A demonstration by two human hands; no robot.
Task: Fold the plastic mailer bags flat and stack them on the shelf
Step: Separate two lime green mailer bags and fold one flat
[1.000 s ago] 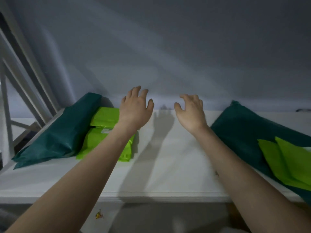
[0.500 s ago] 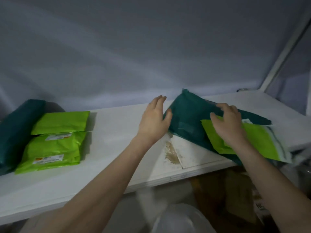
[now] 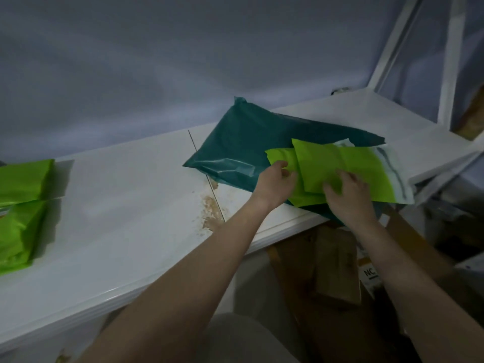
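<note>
On the right half of the white shelf (image 3: 131, 210) lies a dark green mailer bag (image 3: 235, 148). Two lime green mailer bags overlap on top of it: a lower one (image 3: 281, 157) and an upper one (image 3: 356, 166) with a white flap at its right end. My left hand (image 3: 275, 183) grips the left edge of the lower lime bag. My right hand (image 3: 348, 189) holds the front edge of the upper lime bag, fingers curled on it. Two folded lime green bags (image 3: 21, 200) sit stacked at the shelf's left end.
A brown stain (image 3: 209, 208) marks the shelf beside a seam. A white frame upright (image 3: 450, 58) stands at the right end. Cardboard boxes (image 3: 337, 263) sit under the shelf. A grey wall rises behind.
The view swung right. Both hands moved from mid-shelf onto the right pile; the left hand went from the dark green bag's edge to the lime bags, and both now grip them.
</note>
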